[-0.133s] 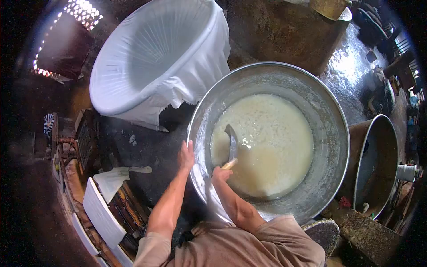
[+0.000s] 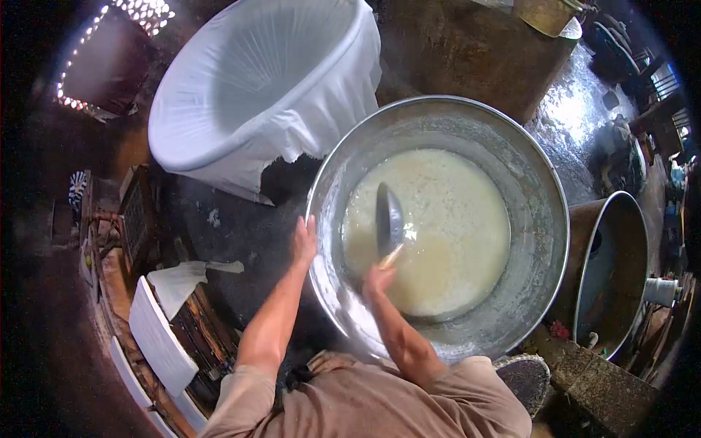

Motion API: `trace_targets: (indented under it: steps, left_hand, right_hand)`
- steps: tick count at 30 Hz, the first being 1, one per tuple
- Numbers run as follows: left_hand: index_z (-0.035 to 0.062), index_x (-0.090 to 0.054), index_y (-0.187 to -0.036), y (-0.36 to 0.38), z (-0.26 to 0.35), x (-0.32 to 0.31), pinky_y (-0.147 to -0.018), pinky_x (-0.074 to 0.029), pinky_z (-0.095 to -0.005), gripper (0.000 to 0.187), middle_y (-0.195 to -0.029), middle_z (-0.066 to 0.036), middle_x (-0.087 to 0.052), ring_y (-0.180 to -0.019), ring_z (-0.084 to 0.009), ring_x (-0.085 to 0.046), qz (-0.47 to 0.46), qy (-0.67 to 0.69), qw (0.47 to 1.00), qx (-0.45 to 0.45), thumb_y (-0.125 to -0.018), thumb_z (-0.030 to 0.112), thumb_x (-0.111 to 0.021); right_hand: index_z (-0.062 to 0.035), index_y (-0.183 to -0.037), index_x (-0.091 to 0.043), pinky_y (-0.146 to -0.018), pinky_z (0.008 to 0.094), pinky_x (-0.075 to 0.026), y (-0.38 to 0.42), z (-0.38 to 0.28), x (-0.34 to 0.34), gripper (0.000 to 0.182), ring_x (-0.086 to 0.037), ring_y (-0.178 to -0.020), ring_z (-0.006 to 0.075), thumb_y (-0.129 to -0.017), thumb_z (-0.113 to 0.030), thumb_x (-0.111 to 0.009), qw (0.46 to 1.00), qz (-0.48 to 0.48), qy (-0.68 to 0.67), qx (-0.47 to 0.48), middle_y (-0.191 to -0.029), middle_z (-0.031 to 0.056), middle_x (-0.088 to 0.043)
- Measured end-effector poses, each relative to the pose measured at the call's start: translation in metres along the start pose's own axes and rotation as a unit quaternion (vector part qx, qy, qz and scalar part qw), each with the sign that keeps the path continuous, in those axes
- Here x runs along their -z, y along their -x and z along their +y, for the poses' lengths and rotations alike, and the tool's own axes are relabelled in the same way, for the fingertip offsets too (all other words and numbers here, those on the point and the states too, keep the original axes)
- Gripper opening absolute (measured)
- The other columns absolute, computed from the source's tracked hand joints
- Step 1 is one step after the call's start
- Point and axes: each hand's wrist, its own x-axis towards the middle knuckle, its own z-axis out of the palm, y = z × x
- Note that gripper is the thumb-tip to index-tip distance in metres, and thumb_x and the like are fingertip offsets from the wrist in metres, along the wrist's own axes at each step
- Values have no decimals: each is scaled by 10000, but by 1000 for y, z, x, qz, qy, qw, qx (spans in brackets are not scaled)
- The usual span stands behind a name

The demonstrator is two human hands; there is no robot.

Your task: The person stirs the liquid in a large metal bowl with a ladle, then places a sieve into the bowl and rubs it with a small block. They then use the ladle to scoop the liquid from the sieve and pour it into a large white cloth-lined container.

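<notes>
A large round metal vat (image 2: 537, 212) stands before me, holding a pale, cloudy liquid (image 2: 456, 241) with small froth patches. My left hand (image 2: 304, 242) grips the vat's left rim, fingers over the edge. Inside the vat, my right hand (image 2: 379, 279) is closed round the light wooden handle of a shallow metal scoop (image 2: 388, 219). The scoop's blade lies over the left part of the liquid, pointing away from me, its broad face showing. Some blur softens the right hand and handle.
Beyond the vat to the left stands a wide tub (image 2: 219, 139) draped in white cloth. A second metal vat (image 2: 617, 263) is at the right, beside a stone-like block (image 2: 610, 387). White boards (image 2: 157, 339) and a cloth (image 2: 179, 285) lie on wooden racks at lower left.
My right hand has moved forward and right with the scoop. The blade has turned from nearly edge-on to show its broad face. My left hand stays on the rim.
</notes>
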Motion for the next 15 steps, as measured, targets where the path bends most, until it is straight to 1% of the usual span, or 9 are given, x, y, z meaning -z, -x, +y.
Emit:
trace_targets:
  steps: [1,2,3,5,7,9,11,13,15]
  left_hand:
    - [-51,-419,-1138,-8,1,3,-821,-372,-459,573,-1028,-311,-499,-965,-441,-476,-2,-5,1000,-2,-876,447,-308]
    - [-51,-417,-1137,-18,-9,-5,-801,-383,-463,568,-999,-311,-511,-939,-443,-488,42,5,998,-35,-876,443,-312]
    - [-51,-417,-1137,-14,-8,-6,-801,-383,-463,568,-999,-311,-511,-939,-443,-488,38,7,999,-30,-876,443,-312]
    - [-62,-419,-1128,-15,1,1,-787,-389,-469,559,-972,-315,-517,-924,-444,-496,31,2,999,-32,-877,429,-323]
    - [-70,-427,-1117,-15,2,2,-782,-393,-467,554,-958,-318,-520,-917,-446,-498,28,12,999,-32,-879,421,-328]
    - [-78,-434,-1106,-18,-1,2,-777,-397,-465,550,-945,-321,-523,-911,-448,-500,29,21,999,-33,-880,413,-332]
    - [-92,-446,-1087,-19,-6,-1,-761,-407,-463,549,-921,-332,-524,-890,-451,-509,23,14,999,-47,-882,405,-336]
    - [-108,-446,-1080,-13,9,6,-748,-412,-462,568,-909,-337,-525,-873,-451,-517,32,-4,999,-28,-883,412,-331]
    - [-123,-436,-1083,-14,8,7,-748,-412,-463,585,-915,-340,-523,-875,-447,-519,37,-15,998,-49,-884,416,-327]
  right_hand:
    - [-16,-1101,-352,-754,380,-432,-14,-5,12,486,-538,-809,283,-678,-69,-585,994,10,-57,87,-925,170,-521]
    - [-4,-1051,-375,-714,377,-439,-19,-21,40,438,-536,-750,271,-675,-75,-587,989,-39,-103,98,-886,158,-522]
    - [8,-1002,-398,-675,374,-446,-24,-35,81,392,-534,-691,259,-672,-81,-590,981,-85,-141,101,-847,145,-523]
    - [-1,-947,-401,-413,295,-421,-141,43,94,317,-482,-503,165,-690,-77,-571,942,-29,-42,331,-722,81,-460]
    - [1,-925,-426,-362,334,-425,-163,12,146,257,-495,-448,180,-710,-54,-556,985,-17,9,174,-688,89,-484]
    - [5,-901,-458,-331,368,-426,-220,21,180,238,-513,-413,215,-711,-81,-571,940,46,147,303,-655,121,-526]
    - [8,-873,-474,-347,370,-437,-249,13,206,202,-542,-438,243,-712,-83,-554,942,76,217,243,-629,156,-554]
    - [7,-867,-474,-349,370,-438,-263,9,215,200,-545,-435,254,-708,-87,-550,934,90,247,242,-621,157,-557]
    - [5,-860,-473,-351,370,-440,-262,-1,219,197,-548,-433,264,-703,-90,-546,925,102,279,238,-612,158,-560]
